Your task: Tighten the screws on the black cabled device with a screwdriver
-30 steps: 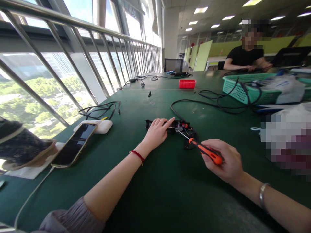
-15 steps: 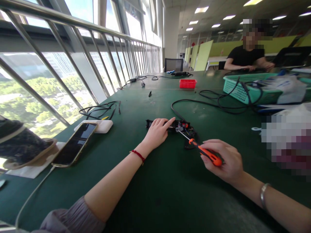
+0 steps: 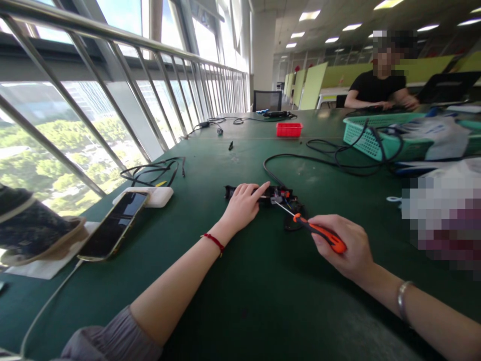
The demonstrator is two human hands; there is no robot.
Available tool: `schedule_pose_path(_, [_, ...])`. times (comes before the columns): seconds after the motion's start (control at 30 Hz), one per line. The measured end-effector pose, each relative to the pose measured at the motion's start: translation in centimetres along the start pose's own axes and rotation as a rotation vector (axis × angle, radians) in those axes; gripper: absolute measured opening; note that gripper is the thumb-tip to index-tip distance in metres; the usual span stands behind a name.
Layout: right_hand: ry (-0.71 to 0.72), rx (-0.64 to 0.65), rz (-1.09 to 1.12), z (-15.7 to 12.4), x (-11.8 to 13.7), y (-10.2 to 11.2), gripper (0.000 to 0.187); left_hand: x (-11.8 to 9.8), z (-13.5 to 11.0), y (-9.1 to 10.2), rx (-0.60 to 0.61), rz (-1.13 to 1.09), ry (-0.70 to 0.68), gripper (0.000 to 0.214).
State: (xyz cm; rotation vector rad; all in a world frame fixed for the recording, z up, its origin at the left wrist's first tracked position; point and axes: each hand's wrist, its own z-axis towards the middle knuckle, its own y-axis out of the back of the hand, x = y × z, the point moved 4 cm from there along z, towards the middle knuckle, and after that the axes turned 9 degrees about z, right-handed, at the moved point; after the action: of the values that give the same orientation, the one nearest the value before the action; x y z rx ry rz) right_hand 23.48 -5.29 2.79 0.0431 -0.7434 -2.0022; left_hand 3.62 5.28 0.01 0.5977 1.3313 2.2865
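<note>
My right hand (image 3: 349, 248) grips the orange-and-black handle of a screwdriver (image 3: 323, 234). Its thin shaft slants up to the left, and the tip is at the inner parts of a long black corded device (image 3: 278, 195). Small wires and a red part show in the device's opened right end. My left hand (image 3: 242, 206) holds the device down on the table, with the index finger stretched along it; the fingers partly cover its left half. Below the device's right end lies a dark flat piece (image 3: 293, 223), possibly part of its casing.
The green table (image 3: 240, 281) carries a phone (image 3: 116, 225) leaning on a white block (image 3: 161, 196), coiled cables (image 3: 152, 170), a red tray (image 3: 289, 130) and a green basket (image 3: 391, 143). A black cord (image 3: 300, 156) runs from the device. Across the table sits a person (image 3: 379, 90).
The view has shifted slightly. My right hand and the screwdriver have barely moved, with the handle a touch higher and the hand turned a little. My left hand stays on the device.
</note>
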Motion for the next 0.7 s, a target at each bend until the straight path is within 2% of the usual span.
schedule_pose_path(0.1, [-0.173,-0.003,-0.013,0.0,-0.6,0.3,0.014,0.1,0.1,0.0,0.001,-0.027,0.015,0.055])
schedule_pose_path(0.3, [-0.465,0.003,-0.082,0.5,-1.5,1.1,0.044,0.2,0.0,0.2,0.000,-0.056,0.024,0.052])
schedule_pose_path(0.43, [-0.623,-0.001,0.021,1.0,-1.7,1.5,0.043,0.2,-0.1,0.4,0.006,-0.030,0.022,0.052])
schedule_pose_path(0.57, [-0.674,-0.015,0.078,0.6,-1.6,1.9,0.025,0.0,0.0,0.6,0.024,0.027,0.024,0.051])
schedule_pose_path(0.7, [-0.587,-0.037,0.068,-0.2,-1.0,2.2,0.022,-0.3,0.2,0.8,0.048,0.072,0.023,0.052])
